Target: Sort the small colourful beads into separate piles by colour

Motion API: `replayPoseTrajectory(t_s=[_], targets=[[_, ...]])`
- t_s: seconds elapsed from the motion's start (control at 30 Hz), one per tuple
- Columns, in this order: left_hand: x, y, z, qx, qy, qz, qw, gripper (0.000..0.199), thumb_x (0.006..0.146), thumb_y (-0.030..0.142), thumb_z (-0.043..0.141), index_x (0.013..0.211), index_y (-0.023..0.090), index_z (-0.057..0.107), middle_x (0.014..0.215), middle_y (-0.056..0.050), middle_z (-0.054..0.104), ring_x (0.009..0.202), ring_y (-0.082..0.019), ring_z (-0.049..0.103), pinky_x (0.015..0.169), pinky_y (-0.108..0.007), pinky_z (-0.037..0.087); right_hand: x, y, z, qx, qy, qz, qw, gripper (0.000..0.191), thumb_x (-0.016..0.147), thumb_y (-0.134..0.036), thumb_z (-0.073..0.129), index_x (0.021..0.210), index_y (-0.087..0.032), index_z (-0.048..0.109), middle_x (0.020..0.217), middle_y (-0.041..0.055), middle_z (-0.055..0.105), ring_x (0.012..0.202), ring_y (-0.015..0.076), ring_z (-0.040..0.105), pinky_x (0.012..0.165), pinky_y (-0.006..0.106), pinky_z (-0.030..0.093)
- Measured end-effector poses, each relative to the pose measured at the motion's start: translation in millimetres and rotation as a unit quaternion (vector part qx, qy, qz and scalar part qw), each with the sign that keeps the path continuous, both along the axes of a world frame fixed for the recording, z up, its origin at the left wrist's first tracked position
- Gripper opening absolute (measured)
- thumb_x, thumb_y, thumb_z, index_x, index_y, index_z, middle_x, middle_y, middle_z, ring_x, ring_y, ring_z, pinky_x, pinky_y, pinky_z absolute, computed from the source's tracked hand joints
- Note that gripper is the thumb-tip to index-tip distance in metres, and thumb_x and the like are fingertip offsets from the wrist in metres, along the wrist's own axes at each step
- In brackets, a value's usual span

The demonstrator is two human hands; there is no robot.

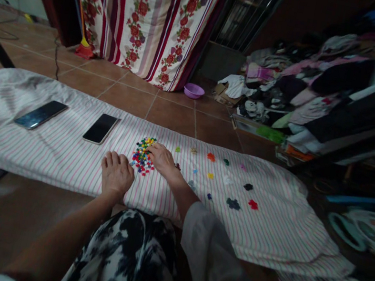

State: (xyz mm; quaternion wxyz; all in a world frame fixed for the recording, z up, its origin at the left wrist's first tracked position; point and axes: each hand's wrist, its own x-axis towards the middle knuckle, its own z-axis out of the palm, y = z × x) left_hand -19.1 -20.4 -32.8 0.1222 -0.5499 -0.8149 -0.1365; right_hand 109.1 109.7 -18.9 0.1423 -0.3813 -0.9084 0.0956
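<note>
My left hand (116,174) lies flat on the striped cloth, fingers stretched out, just left of a mixed pile of small coloured pieces (143,158). Over the right side of that pile reaches my right hand (161,156), its fingertips bent down into the pieces. Whether a piece is between those fingertips is too small to tell. Right of this hand, little single-colour heaps are spread in loose rows, among them an orange heap (210,156), a yellow heap (210,175), a red heap (252,204), a black heap (248,186) and a dark grey-green heap (233,203).
Two phones, a left one (41,114) and a nearer one (101,128), lie on the striped cloth (62,152). Beyond are a floral curtain (151,18), a purple basin (193,91) and a broom (84,48) on the tiled floor. Clothes (302,83) are piled at right.
</note>
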Motion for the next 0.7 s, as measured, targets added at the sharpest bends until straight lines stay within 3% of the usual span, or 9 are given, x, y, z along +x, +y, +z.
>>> replayPoseTrajectory(t_s=[0.5,0.7], targets=[[-0.4,-1.4,-2.2,0.006,0.037,-0.001,0.999,0.036,0.086,0.034,0.030,0.094,0.011,0.057,0.105,-0.019,0.056,0.113,-0.033,0.047,0.093,-0.044,0.035,-10.1,-17.3,0.3,0.001,0.074,-0.045,0.996,0.020,0.088,-0.012,0.047,0.100,-0.019,0.062,0.104,0.0066,0.062,0.101,0.0177,0.054,0.092,0.028,0.041],[-1.6,-1.0,-4.4,0.009,0.036,-0.006,0.999,0.037,0.086,0.033,0.029,0.093,0.011,0.058,0.101,-0.018,0.056,0.111,-0.032,0.047,0.093,-0.044,0.035,-10.0,-22.3,-1.4,-0.021,0.127,-0.067,0.989,0.018,0.087,-0.015,0.048,0.100,-0.022,0.058,0.097,0.0031,0.063,0.091,0.0161,0.057,0.084,0.026,0.044]])
